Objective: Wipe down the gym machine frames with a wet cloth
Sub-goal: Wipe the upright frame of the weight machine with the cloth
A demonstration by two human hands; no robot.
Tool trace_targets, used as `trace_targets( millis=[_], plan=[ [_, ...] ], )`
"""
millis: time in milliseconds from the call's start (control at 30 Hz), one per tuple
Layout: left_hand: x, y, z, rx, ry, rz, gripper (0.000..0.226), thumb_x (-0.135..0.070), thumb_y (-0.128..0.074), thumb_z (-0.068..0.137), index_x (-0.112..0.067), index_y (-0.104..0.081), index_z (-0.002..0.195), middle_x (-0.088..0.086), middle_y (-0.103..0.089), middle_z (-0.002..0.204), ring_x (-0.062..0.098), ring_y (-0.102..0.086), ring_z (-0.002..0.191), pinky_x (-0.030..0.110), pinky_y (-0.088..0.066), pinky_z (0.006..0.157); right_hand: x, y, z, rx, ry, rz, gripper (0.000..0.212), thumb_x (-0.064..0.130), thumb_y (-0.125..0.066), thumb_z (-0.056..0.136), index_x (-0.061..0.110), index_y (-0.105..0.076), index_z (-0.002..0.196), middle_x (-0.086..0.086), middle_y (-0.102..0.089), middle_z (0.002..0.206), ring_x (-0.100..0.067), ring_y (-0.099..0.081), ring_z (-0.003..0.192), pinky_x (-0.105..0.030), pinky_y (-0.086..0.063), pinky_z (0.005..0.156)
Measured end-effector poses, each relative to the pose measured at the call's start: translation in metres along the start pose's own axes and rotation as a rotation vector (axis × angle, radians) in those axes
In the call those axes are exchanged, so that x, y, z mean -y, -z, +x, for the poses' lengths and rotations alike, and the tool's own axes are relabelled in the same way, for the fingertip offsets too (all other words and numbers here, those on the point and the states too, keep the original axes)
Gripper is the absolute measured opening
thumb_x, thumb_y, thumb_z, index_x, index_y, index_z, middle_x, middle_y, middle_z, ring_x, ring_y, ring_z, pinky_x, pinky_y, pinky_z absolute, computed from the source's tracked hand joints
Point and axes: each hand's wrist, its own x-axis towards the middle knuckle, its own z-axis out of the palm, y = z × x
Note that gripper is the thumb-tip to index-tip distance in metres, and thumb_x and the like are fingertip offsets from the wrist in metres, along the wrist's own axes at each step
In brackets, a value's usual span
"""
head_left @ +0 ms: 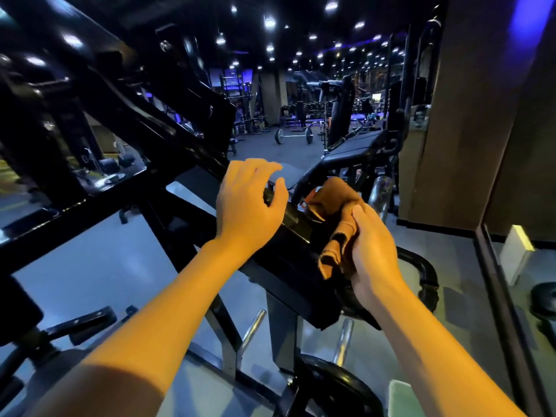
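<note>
Black steel gym machine frame [288, 236], slanting beam running from upper left down to lower centre, square-edged and glossy. Orange wet cloth [337, 224], crumpled and folded, pressed against the right side of that beam near its upper end, one loose corner hanging down beside the beam. Right hand [371, 251] gripping the cloth, fingers [358, 213] curled round the bunched fabric, thumb side laid along the fold. Left hand [248, 203] resting on top of the same beam just beside the cloth, palm down on the metal, fingers [264, 170] loosely arched and spread, holding nothing, thumb tip touching the beam's upper edge. Both bare forearms reaching in from the bottom edge.

Further black frame members [99, 94] crossing at upper left, blurred. Chrome weight pegs [254, 326] sticking up below the beam, black weight plate [337, 386] beneath them. Grey gym floor [105, 260] under the machine. Black padded bench [358, 145] beyond the hands, loaded barbell [293, 135] lying on the floor farther back. Round ceiling lights [270, 22] overhead. Brown pillar [469, 115] on the right.
</note>
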Motion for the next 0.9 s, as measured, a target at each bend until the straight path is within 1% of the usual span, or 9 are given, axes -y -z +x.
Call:
trace_targets(
  millis=[67, 133, 233, 300, 400, 533, 700, 800, 900],
  plan=[
    [-0.02, 0.016, 0.003, 0.103, 0.162, -0.14, 0.017, -0.026, -0.058, 0.103, -0.015, -0.071, 0.104, -0.005, -0.067, 0.085, 0.015, -0.061, 0.082, 0.041, -0.054, 0.078, 0.005, -0.008, -0.002, 0.097, 0.021, -0.016, 0.036, 0.028, -0.037, 0.112, 0.034, -0.069, 0.127, 0.005, -0.064, 0.074, -0.015, -0.065, 0.075, -0.029, -0.056, 0.072],
    [-0.037, 0.027, 0.009, 0.305, 0.432, -0.325, 0.031, -0.032, -0.06, 0.102, -0.005, -0.073, 0.095, -0.001, -0.073, 0.074, 0.017, -0.069, 0.07, 0.044, -0.06, 0.074, 0.009, -0.016, -0.004, 0.185, 0.119, -0.089, 0.038, 0.024, -0.036, 0.112, 0.034, -0.067, 0.13, 0.013, -0.072, 0.099, -0.008, -0.068, 0.099, -0.023, -0.055, 0.082],
    [-0.052, 0.038, 0.012, 0.452, 0.719, -0.643, 0.059, -0.052, -0.063, 0.098, 0.006, -0.072, 0.107, 0.017, -0.076, 0.095, 0.022, -0.077, 0.085, 0.042, -0.064, 0.081, 0.004, -0.016, -0.007, 0.309, 0.458, -0.34, 0.037, 0.017, -0.036, 0.114, 0.031, -0.058, 0.14, 0.008, -0.056, 0.145, -0.009, -0.046, 0.141, -0.037, -0.039, 0.117],
    [-0.055, 0.04, 0.008, 0.418, 0.78, -0.788, 0.048, -0.042, -0.066, 0.099, 0.005, -0.074, 0.107, 0.019, -0.076, 0.099, 0.024, -0.077, 0.091, 0.038, -0.064, 0.082, -0.004, -0.011, -0.01, 0.341, 0.612, -0.585, 0.037, 0.022, -0.041, 0.112, 0.04, -0.052, 0.143, 0.009, -0.037, 0.156, -0.01, -0.027, 0.152, -0.042, -0.029, 0.124],
    [-0.056, 0.039, 0.001, 0.309, 0.853, -0.806, 0.023, -0.019, -0.067, 0.098, 0.002, -0.074, 0.091, 0.016, -0.077, 0.089, 0.031, -0.076, 0.088, 0.044, -0.065, 0.079, -0.012, -0.01, -0.02, 0.32, 0.554, -0.693, 0.05, 0.032, -0.054, 0.106, 0.041, -0.041, 0.153, 0.013, -0.027, 0.16, -0.009, -0.025, 0.152, -0.047, -0.032, 0.122],
    [-0.067, 0.032, -0.008, 0.221, 0.88, -0.792, 0.033, -0.022, -0.067, 0.091, 0.011, -0.064, 0.091, 0.03, -0.067, 0.091, 0.041, -0.071, 0.084, 0.064, -0.058, 0.08, -0.018, -0.018, -0.033, 0.073, 0.511, -0.751, 0.065, 0.046, -0.072, 0.091, 0.031, -0.041, 0.147, 0.01, -0.042, 0.149, -0.018, -0.042, 0.141, -0.044, -0.044, 0.112],
    [-0.079, 0.034, -0.01, 0.302, 0.835, -0.881, 0.039, -0.011, -0.055, 0.097, -0.012, -0.069, 0.06, 0.018, -0.074, 0.078, 0.026, -0.075, 0.086, 0.043, -0.061, 0.086, -0.02, -0.006, -0.027, -0.078, 0.735, -0.94, 0.039, 0.033, -0.06, 0.099, 0.022, -0.064, 0.136, -0.003, -0.053, 0.126, -0.027, -0.053, 0.115, -0.042, -0.051, 0.094],
    [-0.076, 0.03, -0.011, 0.373, 0.812, -1.036, 0.031, -0.028, -0.057, 0.103, -0.006, -0.072, 0.088, 0.02, -0.075, 0.101, 0.021, -0.073, 0.104, 0.041, -0.056, 0.1, -0.021, -0.004, -0.024, -0.029, 0.69, -0.787, 0.032, 0.021, -0.053, 0.104, 0.021, -0.064, 0.134, 0.004, -0.059, 0.12, -0.013, -0.057, 0.112, -0.034, -0.05, 0.096],
    [-0.067, 0.024, -0.016, 0.483, 0.752, -1.071, 0.062, -0.051, -0.077, 0.087, -0.005, -0.063, 0.125, 0.012, -0.071, 0.123, 0.018, -0.067, 0.119, 0.04, -0.05, 0.108, -0.01, -0.004, -0.026, 0.099, 0.584, -0.563, 0.03, 0.013, -0.05, 0.107, 0.034, -0.063, 0.124, 0.017, -0.062, 0.118, -0.003, -0.058, 0.116, -0.023, -0.048, 0.099]
  ],
)
